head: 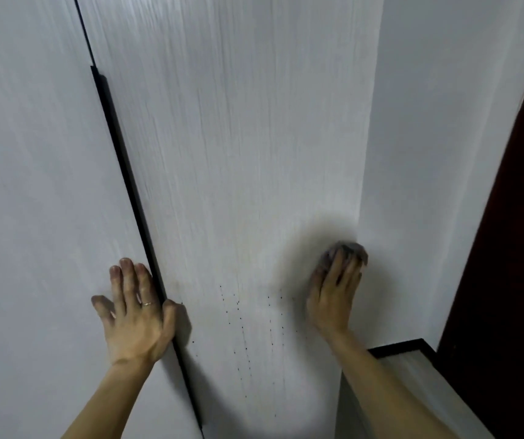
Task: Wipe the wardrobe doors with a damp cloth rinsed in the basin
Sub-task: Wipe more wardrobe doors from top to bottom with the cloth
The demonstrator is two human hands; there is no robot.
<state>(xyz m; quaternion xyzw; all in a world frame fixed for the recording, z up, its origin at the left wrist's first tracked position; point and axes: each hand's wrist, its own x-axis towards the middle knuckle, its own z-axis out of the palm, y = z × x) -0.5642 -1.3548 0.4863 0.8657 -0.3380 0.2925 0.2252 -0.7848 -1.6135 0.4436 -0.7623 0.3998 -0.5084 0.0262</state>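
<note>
At lower right of the frame, your right hand (333,294) presses a small grey cloth (348,251) flat against the right-hand wardrobe door (238,153). Fingers are extended and close together over the cloth; only its bunched upper edge shows past the fingertips. Hand and cloth are motion-blurred, so the exact grip cannot be told. The cloth sits at the door's right edge, just beside the plain white wall (444,122) that meets it there.

At lower left, your left hand (134,315) lies open, palm to the left-hand wardrobe door (32,185). Fingers are spread a little and point up; a ring (146,303) shows on one of them. The thumb reaches across the black handle strip (121,160) in the seam between the two doors and touches the edge of the right-hand door. It grips nothing.

Centre, low: a scatter of small dark specks (241,318) on the right-hand door, between your two hands, running down in loose vertical lines. Both doors are pale with fine vertical grain.

Far right: a dark brown door frame (514,248) runs top to bottom. Bottom right corner: a pale ledge with a black edge (412,369), partly behind your right forearm. The basin is out of view.
</note>
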